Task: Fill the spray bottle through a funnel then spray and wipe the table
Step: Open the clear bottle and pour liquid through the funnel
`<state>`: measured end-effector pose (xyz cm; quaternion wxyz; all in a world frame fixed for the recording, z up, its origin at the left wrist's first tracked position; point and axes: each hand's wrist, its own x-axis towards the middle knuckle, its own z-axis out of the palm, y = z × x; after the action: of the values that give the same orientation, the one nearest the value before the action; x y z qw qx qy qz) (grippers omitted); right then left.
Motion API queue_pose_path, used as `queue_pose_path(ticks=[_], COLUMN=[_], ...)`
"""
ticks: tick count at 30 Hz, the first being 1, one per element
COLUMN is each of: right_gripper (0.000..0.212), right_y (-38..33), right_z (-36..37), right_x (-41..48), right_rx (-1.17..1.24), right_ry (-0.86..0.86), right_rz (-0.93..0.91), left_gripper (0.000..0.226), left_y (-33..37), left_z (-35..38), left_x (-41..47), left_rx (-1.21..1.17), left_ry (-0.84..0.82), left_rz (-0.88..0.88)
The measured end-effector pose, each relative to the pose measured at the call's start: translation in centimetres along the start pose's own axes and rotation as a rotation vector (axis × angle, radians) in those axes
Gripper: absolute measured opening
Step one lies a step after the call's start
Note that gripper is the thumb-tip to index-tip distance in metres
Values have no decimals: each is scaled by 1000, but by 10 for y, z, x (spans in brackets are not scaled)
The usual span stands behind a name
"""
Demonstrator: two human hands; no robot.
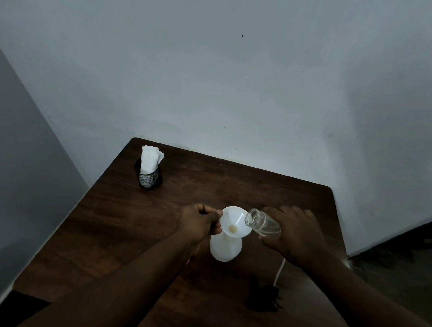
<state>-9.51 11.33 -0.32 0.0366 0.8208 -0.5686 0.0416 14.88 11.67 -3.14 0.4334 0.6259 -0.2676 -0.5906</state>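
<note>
1. The white spray bottle (226, 248) stands upright near the middle of the dark wooden table (119, 233), its top off.
2. A white funnel (235, 221) sits in the bottle's neck, with a yellowish spot at the bottom of its bowl.
3. The left hand (198, 223) has its fingers curled and pinches the funnel's left rim.
4. The right hand (291, 233) grips a clear bottle (263, 222), wrapped around its body. The bottle is tipped almost on its side, its open mouth over the funnel's right rim (I cannot tell whether any liquid is running).
5. At the table's far left corner stands a black mesh cup (150, 179) with white paper tissues (149, 160) sticking up out of it.
6. Near the right forearm, a thin white tube (280, 269) lies on the table and leads to a dark object (265, 296) too dim to make out.
</note>
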Motion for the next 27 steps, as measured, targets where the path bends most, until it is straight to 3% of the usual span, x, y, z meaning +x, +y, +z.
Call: queue_pose_path(ticks=[27], right_gripper=[63], right_y=[-2], right_z=[-3], right_x=[0], right_rx=[-20], right_ry=[-36], right_rz=[10], left_gripper=[12], left_y=[-1], left_z=[-2], left_x=[1], left_rx=[-3], left_ry=[-2], left_rz=[-2])
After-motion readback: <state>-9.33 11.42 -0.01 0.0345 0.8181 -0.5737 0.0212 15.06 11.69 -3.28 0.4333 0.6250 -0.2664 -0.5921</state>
